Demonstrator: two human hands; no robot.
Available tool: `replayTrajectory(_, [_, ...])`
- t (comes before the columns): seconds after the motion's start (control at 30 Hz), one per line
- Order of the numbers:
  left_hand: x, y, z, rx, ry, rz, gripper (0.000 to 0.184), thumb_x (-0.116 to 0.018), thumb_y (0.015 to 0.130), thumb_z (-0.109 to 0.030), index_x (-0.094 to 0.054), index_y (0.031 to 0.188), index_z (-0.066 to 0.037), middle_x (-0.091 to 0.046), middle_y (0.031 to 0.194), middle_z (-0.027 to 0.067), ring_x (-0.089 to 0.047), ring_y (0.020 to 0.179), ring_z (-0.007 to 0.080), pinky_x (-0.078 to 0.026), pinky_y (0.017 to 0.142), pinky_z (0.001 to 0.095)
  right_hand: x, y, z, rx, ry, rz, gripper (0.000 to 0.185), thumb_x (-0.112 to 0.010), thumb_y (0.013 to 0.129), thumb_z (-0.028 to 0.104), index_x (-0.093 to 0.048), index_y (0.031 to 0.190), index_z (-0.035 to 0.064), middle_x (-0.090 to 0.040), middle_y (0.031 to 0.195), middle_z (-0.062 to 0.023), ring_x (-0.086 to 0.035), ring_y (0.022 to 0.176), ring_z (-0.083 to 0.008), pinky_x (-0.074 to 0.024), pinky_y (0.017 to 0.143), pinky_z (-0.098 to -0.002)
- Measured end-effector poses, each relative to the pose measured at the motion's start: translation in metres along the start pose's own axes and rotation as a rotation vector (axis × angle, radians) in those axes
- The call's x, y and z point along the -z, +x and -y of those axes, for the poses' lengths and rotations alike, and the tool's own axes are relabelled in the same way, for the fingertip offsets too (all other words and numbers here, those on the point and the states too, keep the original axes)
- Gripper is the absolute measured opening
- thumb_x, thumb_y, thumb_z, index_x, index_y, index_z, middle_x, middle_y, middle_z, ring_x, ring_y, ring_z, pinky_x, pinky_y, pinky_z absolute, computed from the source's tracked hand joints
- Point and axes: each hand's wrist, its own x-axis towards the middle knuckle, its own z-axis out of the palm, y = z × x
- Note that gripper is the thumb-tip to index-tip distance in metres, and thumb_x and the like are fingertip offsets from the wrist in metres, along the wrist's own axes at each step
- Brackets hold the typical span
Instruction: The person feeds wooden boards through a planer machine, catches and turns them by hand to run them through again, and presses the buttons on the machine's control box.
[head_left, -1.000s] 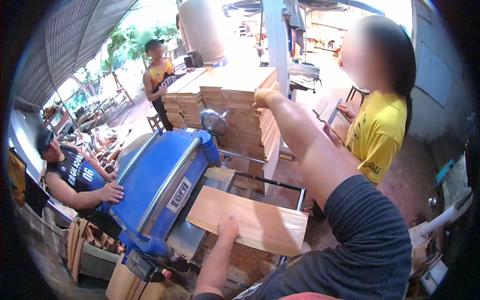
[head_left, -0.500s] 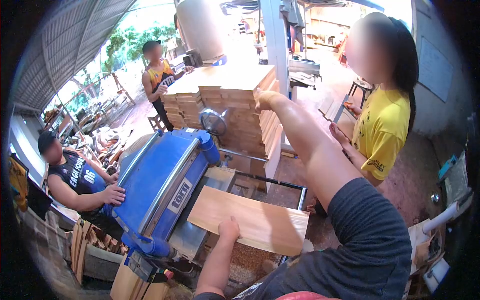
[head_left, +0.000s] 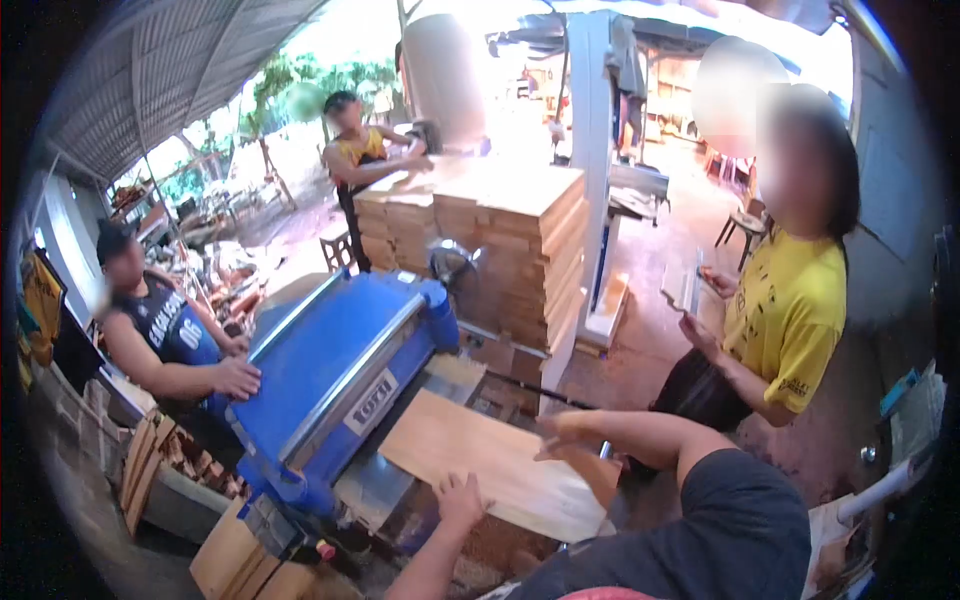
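Observation:
A wide light-brown board point(head_left: 470, 455) lies flat at the infeed side of the blue planer point(head_left: 330, 350), its far left end on the metal bed. On the board's near edge rests my left hand point(head_left: 462, 500), fingers spread. My right hand point(head_left: 568, 435) is over the board's right part, somewhat blurred, with its fingers apart and nothing in them. Whether it touches the board I cannot tell. Behind the planer stands a tall stack of boards point(head_left: 510, 240).
At the left, a person point(head_left: 165, 335) keeps a hand on the planer top. Another person point(head_left: 365, 160) leans over the stack. A third, in yellow point(head_left: 785, 310), holds a flat item at the right. Wood offcuts point(head_left: 185, 460) fill a bin at lower left.
My right hand has come down from the stack to the board. My left hand's fingers have spread. The person behind the stack has reached across its top. The view has shifted slightly.

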Motion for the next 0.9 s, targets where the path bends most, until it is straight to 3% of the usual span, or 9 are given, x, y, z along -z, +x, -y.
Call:
replayTrajectory(0.07, [-0.072,0.014,0.007,-0.038,-0.173,-0.409,0.086,-0.058,0.085,-0.056,-0.028,0.149,-0.006,-0.026,0.149,0.0312,-0.019,0.142,0.0448,-0.016,0.112,0.0613,-0.025,-0.042,0.042,-0.246,0.981,0.466,0.083,-0.071,0.075,0.062,-0.054,0.131,0.0026,-0.056,0.130,-0.0235,-0.051,0.123,-0.0322,-0.0391,0.104,-0.0410])
replayTrajectory(0.13, [-0.100,0.023,0.008,-0.037,-0.229,-0.551,0.084,-0.058,0.085,-0.055,-0.032,0.147,-0.003,-0.024,0.150,0.0315,-0.015,0.143,0.0446,-0.013,0.113,0.0615,0.010,-0.044,0.057,-0.681,0.828,0.462,0.085,-0.067,0.074,0.067,-0.060,0.121,-0.0031,-0.058,0.125,-0.0249,-0.055,0.117,-0.0347,-0.0420,0.101,-0.0416])
replayTrajectory(0.17, [-0.105,0.026,0.003,-0.009,-0.198,-0.605,0.084,-0.058,0.085,-0.055,-0.033,0.146,-0.002,-0.024,0.150,0.0303,-0.016,0.143,0.0438,-0.012,0.113,0.0614,-0.014,-0.047,0.050,-0.629,0.629,0.385,0.085,-0.066,0.073,0.069,-0.063,0.115,-0.0049,-0.064,0.116,-0.0234,-0.061,0.106,-0.0348,-0.0466,0.094,-0.0422])
replayTrajectory(0.23, [-0.079,0.028,-0.006,0.036,-0.267,-0.654,0.090,-0.059,0.083,-0.057,-0.032,0.145,0.001,-0.025,0.151,0.0279,-0.016,0.144,0.0399,-0.012,0.113,0.0619,-0.003,-0.028,0.036,-0.743,0.564,0.817,0.078,-0.068,0.073,0.067,-0.066,0.105,-0.0046,-0.068,0.100,-0.0224,-0.065,0.092,-0.0314,-0.0500,0.082,-0.0423])
replayTrajectory(0.27, [-0.065,0.037,-0.005,0.099,-0.354,-0.626,0.095,-0.061,0.081,-0.059,-0.030,0.146,0.002,-0.026,0.151,0.0276,-0.016,0.144,0.0406,-0.012,0.113,0.0611,-0.002,-0.038,0.045,-0.748,0.722,0.506,0.073,-0.072,0.073,0.061,-0.066,0.104,-0.0047,-0.069,0.095,-0.0194,-0.065,0.089,-0.0289,-0.0501,0.080,-0.0408])
replayTrajectory(0.33, [-0.052,0.076,0.013,0.161,-0.330,-0.665,0.101,-0.059,0.079,-0.065,-0.026,0.147,0.001,-0.027,0.151,0.0269,-0.018,0.144,0.0406,-0.013,0.115,0.0557,-0.008,-0.044,0.047,-0.734,0.711,0.354,0.066,-0.074,0.075,0.054,-0.066,0.106,-0.0038,-0.070,0.094,-0.0178,-0.065,0.090,-0.0273,-0.0499,0.081,-0.0403])
replayTrajectory(0.57, [-0.020,0.144,0.080,0.389,-0.356,-0.714,0.094,-0.055,0.086,-0.058,-0.025,0.146,0.007,-0.021,0.153,0.0277,-0.015,0.145,0.0399,-0.010,0.119,0.0458,0.000,-0.057,0.080,-0.857,1.010,0.381,0.063,-0.076,0.078,0.046,-0.065,0.105,-0.0094,-0.069,0.096,-0.0231,-0.067,0.091,-0.0305,-0.0504,0.083,-0.0395])
replayTrajectory(0.67, [-0.033,0.106,0.034,0.363,-0.301,-0.684,0.089,-0.053,0.089,-0.053,-0.024,0.145,0.010,-0.020,0.153,0.0301,-0.015,0.144,0.0408,-0.009,0.119,0.0467,-0.006,-0.064,0.088,-0.872,1.033,0.379,0.053,-0.072,0.083,0.043,-0.067,0.107,-0.0040,-0.071,0.094,-0.0140,-0.067,0.085,-0.0198,-0.0512,0.078,-0.0345])
replayTrajectory(0.9, [-0.104,-0.010,-0.104,0.174,-0.344,-0.599,0.089,-0.055,0.087,-0.050,-0.025,0.143,0.012,-0.017,0.151,0.0350,-0.012,0.143,0.0457,-0.006,0.118,0.0514,0.010,-0.066,0.095,-0.788,0.873,0.407,0.076,-0.065,0.078,0.064,-0.066,0.108,-0.0056,-0.066,0.108,-0.0267,-0.065,0.101,-0.0371,-0.0490,0.089,-0.0419])
